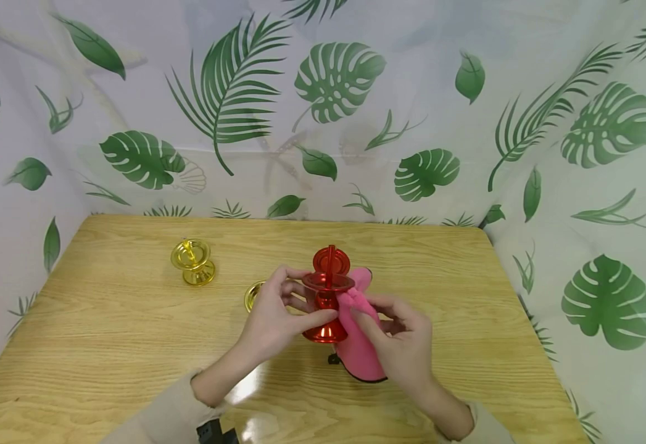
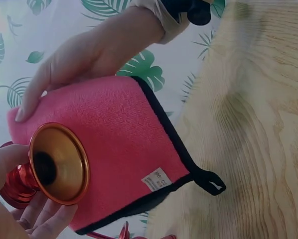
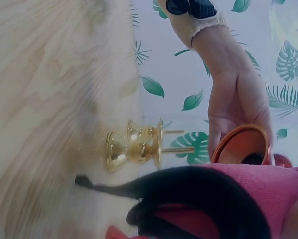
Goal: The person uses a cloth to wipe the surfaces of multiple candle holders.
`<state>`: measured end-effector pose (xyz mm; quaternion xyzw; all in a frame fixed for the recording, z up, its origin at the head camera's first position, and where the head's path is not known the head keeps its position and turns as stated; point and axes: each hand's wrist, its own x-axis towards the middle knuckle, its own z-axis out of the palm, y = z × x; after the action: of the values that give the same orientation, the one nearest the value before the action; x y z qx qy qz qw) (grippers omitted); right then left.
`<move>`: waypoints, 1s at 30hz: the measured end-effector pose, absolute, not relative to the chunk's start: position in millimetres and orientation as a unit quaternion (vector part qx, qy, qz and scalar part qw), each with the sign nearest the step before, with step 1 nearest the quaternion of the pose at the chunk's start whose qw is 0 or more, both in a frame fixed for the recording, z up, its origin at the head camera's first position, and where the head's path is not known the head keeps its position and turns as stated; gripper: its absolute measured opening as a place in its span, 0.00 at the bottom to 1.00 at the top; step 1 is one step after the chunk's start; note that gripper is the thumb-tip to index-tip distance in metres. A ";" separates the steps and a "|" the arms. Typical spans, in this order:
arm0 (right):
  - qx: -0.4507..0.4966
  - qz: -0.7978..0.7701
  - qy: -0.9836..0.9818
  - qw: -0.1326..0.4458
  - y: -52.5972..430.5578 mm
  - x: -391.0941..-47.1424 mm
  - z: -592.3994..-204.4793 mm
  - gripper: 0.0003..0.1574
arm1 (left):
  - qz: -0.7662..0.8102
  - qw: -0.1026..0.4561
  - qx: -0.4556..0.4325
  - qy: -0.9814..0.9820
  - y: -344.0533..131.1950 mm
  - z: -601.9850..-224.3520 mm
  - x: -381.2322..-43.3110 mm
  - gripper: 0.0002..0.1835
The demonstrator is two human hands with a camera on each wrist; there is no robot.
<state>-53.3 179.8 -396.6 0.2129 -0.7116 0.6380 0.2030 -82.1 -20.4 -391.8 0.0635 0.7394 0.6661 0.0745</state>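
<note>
My left hand [image 1: 269, 320] grips a shiny red candlestick [image 1: 325, 331] by its stem, holding it upright over the table. A spike rises from its dish. Its hollow underside [image 2: 69, 169] shows golden in the left wrist view, tilted toward that camera. In my right hand [image 1: 408, 345] is a pink cloth [image 1: 361, 348] with black edging, pinched between thumb and fingers. The cloth lies against the right side of the candlestick. A white label [image 2: 156, 179] and a black hanging loop [image 2: 214, 181] show on the cloth in the left wrist view.
A second red candlestick [image 1: 331, 259] stands behind the held one, partly hidden. One gold candlestick [image 1: 197, 271] is on the wooden table [image 1: 123, 345] at the back left. Another gold candlestick [image 1: 250, 299] is mostly covered by my left hand. Leaf-patterned sheets [image 1: 356, 203] enclose the table.
</note>
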 end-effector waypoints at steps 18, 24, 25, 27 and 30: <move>0.118 0.675 -0.715 0.137 188.5 -60.3 -401.2 0.13 | 0.697 0.107 0.093 0.703 -20.2 -394.0 -80.1 0.32; 0.102 0.695 -0.702 0.119 187.0 -63.5 -408.5 0.13 | 0.683 0.101 0.082 0.718 -18.1 -395.1 -79.5 0.33; 0.102 0.695 -0.701 0.119 186.9 -63.6 -408.5 0.13 | 0.678 0.103 0.081 0.723 -18.1 -395.1 -79.2 0.34; 0.100 0.695 -0.703 0.118 186.6 -63.5 -407.9 0.14 | 0.673 0.111 0.083 0.727 -18.2 -394.6 -78.3 0.34; 0.097 0.691 -0.707 0.117 186.7 -63.3 -406.5 0.14 | 0.681 0.128 0.090 0.715 -19.2 -393.2 -77.3 0.32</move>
<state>-63.3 186.7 -406.5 0.0966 -0.7067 0.6912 0.1166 -77.3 -19.2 -393.2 0.0896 0.7152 0.6813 0.1280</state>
